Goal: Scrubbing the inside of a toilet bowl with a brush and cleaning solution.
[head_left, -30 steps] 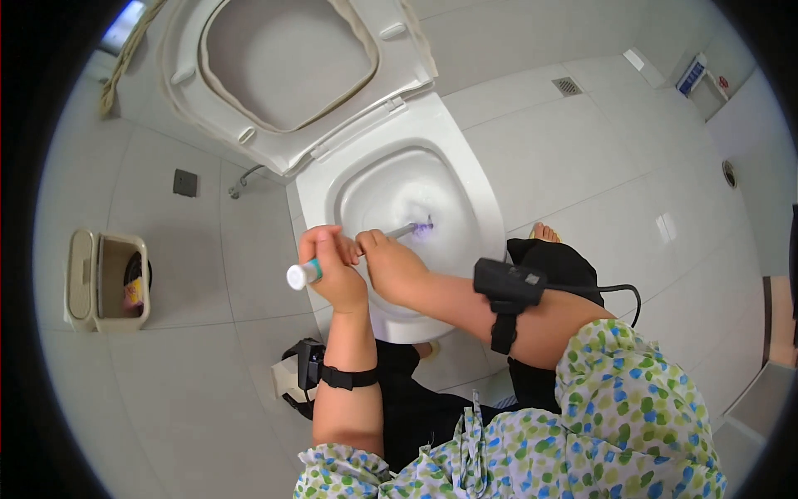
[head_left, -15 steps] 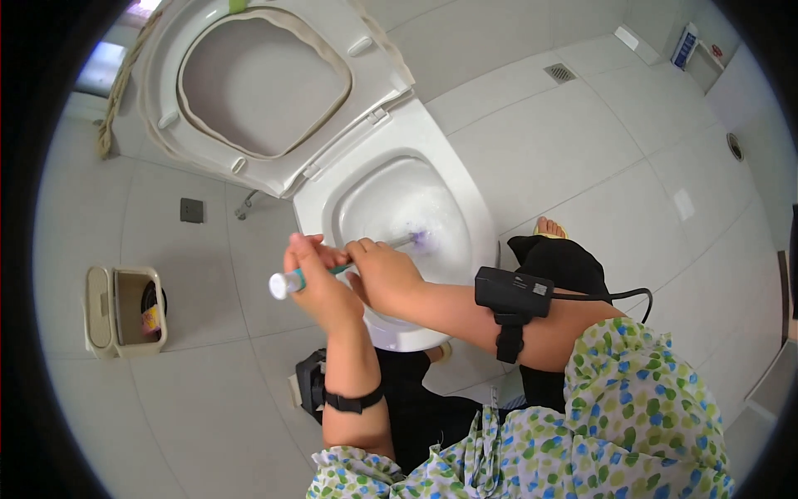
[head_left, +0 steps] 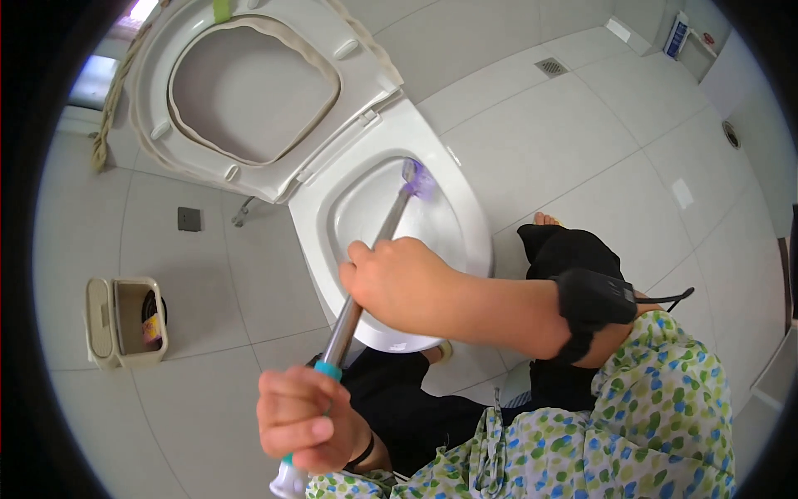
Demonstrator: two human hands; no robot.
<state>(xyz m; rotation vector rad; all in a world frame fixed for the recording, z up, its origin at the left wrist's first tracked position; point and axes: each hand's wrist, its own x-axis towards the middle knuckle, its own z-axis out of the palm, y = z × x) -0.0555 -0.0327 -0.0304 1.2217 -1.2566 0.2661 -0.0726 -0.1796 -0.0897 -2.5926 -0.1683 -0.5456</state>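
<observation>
Brush (head_left: 391, 223) slants into the toilet bowl (head_left: 353, 208), purple end (head_left: 424, 181) at the rear right wall; right hand (head_left: 399, 279) grips its metal shaft (head_left: 342, 333), left hand (head_left: 299, 416) the handle (head_left: 327, 371). Step in hand: apparently scrubbing; next move calls for steady pressure along the wall. Against 0.5 s earlier, the purple end sits farther back, the left hand lower.

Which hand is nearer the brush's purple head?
The right hand, gripping the metal shaft partway along; the left hand holds the turquoise-banded handle, farther back.
</observation>
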